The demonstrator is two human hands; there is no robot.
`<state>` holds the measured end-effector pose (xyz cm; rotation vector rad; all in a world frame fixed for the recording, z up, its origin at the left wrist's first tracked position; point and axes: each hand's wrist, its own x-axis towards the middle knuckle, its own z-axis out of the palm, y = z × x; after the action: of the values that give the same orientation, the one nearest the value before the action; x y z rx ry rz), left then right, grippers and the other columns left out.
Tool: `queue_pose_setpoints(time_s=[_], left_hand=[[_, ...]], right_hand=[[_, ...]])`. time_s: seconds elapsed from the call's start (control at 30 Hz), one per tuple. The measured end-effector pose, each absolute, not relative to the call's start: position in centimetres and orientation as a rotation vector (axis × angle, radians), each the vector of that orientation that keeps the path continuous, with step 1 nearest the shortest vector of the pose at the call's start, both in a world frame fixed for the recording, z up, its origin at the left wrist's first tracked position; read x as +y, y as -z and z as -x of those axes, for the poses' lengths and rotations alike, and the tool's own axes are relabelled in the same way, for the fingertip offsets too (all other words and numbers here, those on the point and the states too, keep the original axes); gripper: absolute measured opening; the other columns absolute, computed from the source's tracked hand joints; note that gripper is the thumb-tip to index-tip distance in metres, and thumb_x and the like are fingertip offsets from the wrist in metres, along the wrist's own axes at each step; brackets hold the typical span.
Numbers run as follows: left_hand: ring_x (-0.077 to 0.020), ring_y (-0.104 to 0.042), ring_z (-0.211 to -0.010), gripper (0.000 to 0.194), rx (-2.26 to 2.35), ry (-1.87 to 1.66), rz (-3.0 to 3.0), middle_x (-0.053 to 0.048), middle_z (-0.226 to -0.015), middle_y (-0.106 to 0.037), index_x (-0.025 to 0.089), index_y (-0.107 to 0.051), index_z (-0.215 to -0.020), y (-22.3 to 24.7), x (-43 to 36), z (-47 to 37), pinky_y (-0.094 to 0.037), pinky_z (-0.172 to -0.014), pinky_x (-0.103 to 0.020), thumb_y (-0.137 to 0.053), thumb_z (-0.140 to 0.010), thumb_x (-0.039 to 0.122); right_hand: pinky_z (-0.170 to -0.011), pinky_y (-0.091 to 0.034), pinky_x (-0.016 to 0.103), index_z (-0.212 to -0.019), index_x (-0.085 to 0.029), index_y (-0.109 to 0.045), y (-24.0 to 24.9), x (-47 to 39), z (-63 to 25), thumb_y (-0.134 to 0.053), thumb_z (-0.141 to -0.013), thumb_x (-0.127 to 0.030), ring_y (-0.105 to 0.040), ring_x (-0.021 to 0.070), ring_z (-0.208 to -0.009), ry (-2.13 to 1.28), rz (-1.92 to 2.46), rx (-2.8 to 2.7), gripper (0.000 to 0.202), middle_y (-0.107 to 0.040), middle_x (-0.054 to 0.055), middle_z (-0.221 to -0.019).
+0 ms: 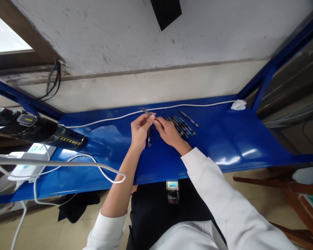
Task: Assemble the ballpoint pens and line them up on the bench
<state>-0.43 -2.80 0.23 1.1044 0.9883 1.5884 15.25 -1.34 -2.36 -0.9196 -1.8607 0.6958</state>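
Both my hands meet over the middle of the blue table [206,152]. My left hand [140,130] is closed around a dark pen [146,111] that slants up and to the left. The fingers of my right hand [167,131] pinch the pen's lower end, partly hiding it. Beneath my hands a single pen [149,138] lies on the table, partly covered by the left hand. Just right of my right hand is a pile of several dark and blue pens [181,125]. A separate pen [189,118] lies slanted at the pile's upper right.
A black bottle [49,133] lies across the left side, near a white power strip [33,161]. White cables [94,163] loop over the front left. A thin white cord [114,118] runs along the back to crumpled white tissue [238,105]. Blue posts [261,86] frame the table.
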Motion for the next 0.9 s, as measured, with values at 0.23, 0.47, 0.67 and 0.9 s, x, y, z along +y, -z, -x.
queue_pose_setpoints(time_s=[0.23, 0.47, 0.67, 0.9], left_hand=[[-0.0184, -0.073, -0.094, 0.030, 1.029, -1.612, -1.092, -0.006, -0.108, -0.084, 0.026, -0.092, -0.108, -0.04, -2.77, 0.40, -0.057, -0.085, -0.029, -0.096, -0.091, 0.051], [-0.0187, -0.073, -0.093, 0.032, 1.026, -1.605, -1.092, -0.006, -0.107, -0.083, 0.025, -0.091, -0.108, 0.16, -2.69, 0.45, -0.056, -0.085, -0.031, -0.096, -0.092, 0.052], [-0.0179, -0.073, -0.092, 0.032, 1.035, -1.599, -1.082, -0.006, -0.109, -0.083, 0.025, -0.091, -0.107, 0.32, -2.59, 0.42, -0.056, -0.084, -0.030, -0.096, -0.092, 0.052], [-0.0184, -0.073, -0.093, 0.033, 1.019, -1.597, -1.056, -0.005, -0.103, -0.081, 0.024, -0.090, -0.105, 0.29, -2.66, 0.32, -0.056, -0.087, -0.031, -0.097, -0.091, 0.054]], right_hand=[[-0.073, -0.043, 0.034, -0.100, -0.027, -0.052, 1.95, -1.18, -15.33, -0.048, -0.121, -0.052, -0.061, 0.0183, -0.071, -0.643, 0.913, -1.763, 0.033, -0.065, -0.001, -0.083], [-0.075, -0.048, 0.035, -0.111, -0.026, -0.060, 1.74, -1.28, -15.23, -0.054, -0.118, -0.059, -0.066, 0.0201, -0.079, -0.660, 0.916, -1.725, 0.034, -0.072, 0.003, -0.094], [-0.077, -0.046, 0.037, -0.101, -0.027, -0.058, 1.83, -1.28, -15.17, -0.041, -0.122, -0.056, -0.063, 0.0203, -0.076, -0.612, 0.921, -1.774, 0.040, -0.068, 0.002, -0.085], [-0.076, -0.046, 0.035, -0.109, -0.026, -0.061, 2.04, -1.27, -15.16, -0.056, -0.118, -0.053, -0.063, 0.0193, -0.076, -0.658, 0.895, -1.757, 0.029, -0.070, 0.001, -0.089]])
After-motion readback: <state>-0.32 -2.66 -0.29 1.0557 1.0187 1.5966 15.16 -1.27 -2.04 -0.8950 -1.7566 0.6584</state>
